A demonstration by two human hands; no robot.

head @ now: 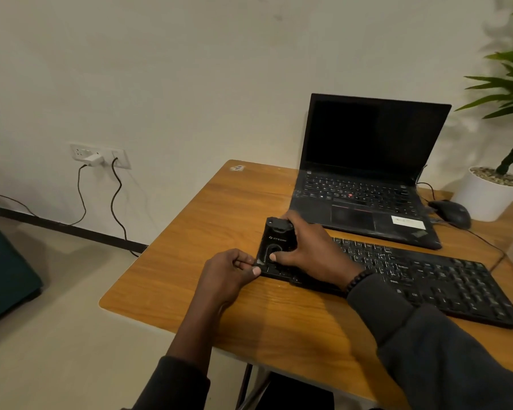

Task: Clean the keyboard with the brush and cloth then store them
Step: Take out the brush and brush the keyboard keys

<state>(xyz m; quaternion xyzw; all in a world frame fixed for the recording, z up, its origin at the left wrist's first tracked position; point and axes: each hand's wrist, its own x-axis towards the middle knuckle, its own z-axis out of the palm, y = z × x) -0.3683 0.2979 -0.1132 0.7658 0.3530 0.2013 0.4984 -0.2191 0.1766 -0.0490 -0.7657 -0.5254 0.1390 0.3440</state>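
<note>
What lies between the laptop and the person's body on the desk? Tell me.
In the head view, the black keyboard lies between the laptop and the person, with the right hand holding a black brush case over its left end.

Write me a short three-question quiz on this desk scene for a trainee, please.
1. True or false: the laptop screen is dark.
2. Which hand grips the black brush case from above? A. left B. right
3. Fill in: the mouse lies between the laptop and the white ____.

Key
1. True.
2. B: the right hand grips it over the keyboard end, while the left hand pinches its lower corner.
3. Pot.
</note>
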